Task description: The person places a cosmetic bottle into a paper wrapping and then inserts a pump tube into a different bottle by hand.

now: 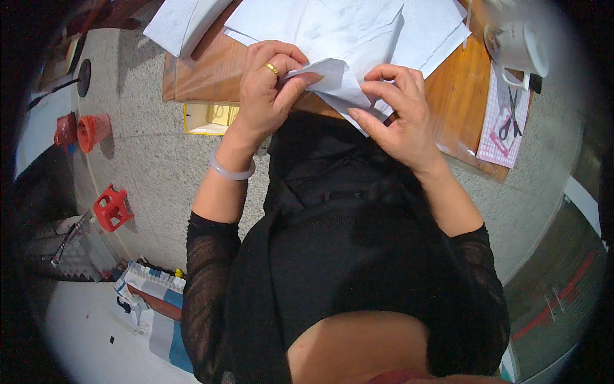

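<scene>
My left hand point(268, 89), with a gold ring on one finger and a pale bangle at the wrist, pinches a folded piece of white paper point(338, 81) between thumb and fingers. The fingers of my right hand point(405, 113) close around the right side of that same paper, near its lower corner. Both hands are at the near edge of a wooden table point(453, 103), above my lap. Larger white paper sheets point(307, 26), creased and overlapping, spread across the table just beyond my fingers. My right fingers hide part of the folded paper.
On the table's right lie black scissors point(512, 117) on a pink-and-white checked sheet point(499, 146), beside a white mug point(515, 48). More folded white paper point(184, 24) is at left. Below the tabletop shows a yellow-edged box point(207, 127). A red plastic stool point(113, 208) and red bins point(93, 132) stand on the floor.
</scene>
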A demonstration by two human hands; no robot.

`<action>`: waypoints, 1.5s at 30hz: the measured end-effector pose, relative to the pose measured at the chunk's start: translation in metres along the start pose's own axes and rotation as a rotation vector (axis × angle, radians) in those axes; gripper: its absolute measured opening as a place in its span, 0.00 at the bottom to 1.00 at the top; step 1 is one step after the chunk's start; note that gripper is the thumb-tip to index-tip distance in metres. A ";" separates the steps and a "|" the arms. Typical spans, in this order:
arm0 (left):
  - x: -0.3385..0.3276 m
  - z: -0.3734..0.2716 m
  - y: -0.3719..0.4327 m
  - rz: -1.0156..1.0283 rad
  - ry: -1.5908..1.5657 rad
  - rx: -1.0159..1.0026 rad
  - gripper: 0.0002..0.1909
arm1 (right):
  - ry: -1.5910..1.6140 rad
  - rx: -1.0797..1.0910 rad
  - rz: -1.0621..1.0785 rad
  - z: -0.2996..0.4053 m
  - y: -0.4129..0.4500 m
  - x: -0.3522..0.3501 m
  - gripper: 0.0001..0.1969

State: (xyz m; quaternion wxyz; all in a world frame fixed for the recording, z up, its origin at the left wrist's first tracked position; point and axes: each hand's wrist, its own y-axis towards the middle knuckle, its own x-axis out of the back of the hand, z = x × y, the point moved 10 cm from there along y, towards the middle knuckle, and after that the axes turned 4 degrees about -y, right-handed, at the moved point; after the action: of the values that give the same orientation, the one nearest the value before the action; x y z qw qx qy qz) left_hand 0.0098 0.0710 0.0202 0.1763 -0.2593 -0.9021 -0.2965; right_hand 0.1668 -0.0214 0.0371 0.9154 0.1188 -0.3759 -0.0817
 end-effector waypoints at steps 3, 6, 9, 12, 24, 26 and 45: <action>0.000 -0.001 0.001 0.009 -0.002 0.008 0.07 | 0.013 0.013 0.014 0.003 0.006 -0.005 0.13; 0.001 -0.001 0.000 0.010 0.010 -0.007 0.06 | 0.089 -0.036 0.059 0.000 0.008 -0.014 0.14; 0.002 0.001 -0.001 0.002 -0.013 -0.011 0.06 | 0.073 -0.069 0.066 -0.006 0.008 -0.020 0.13; 0.002 0.002 -0.001 -0.010 0.006 -0.014 0.05 | 0.058 -0.104 0.045 -0.011 0.009 -0.022 0.12; 0.004 0.001 -0.005 -0.105 0.101 -0.027 0.09 | 0.042 -0.230 -0.015 -0.015 0.009 -0.023 0.10; 0.002 0.003 -0.007 -0.129 0.105 -0.003 0.10 | -0.003 -0.185 -0.059 -0.012 0.009 -0.020 0.11; -0.070 -0.048 -0.068 0.045 0.534 -0.108 0.37 | 0.003 -0.208 -0.071 -0.011 0.012 -0.020 0.09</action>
State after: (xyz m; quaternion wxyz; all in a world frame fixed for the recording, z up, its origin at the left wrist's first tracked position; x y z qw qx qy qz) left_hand 0.0343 -0.0312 -0.0067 0.4006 -0.2011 -0.8005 -0.3978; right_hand 0.1609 -0.0031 0.0195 0.9198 0.0363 -0.3597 -0.1528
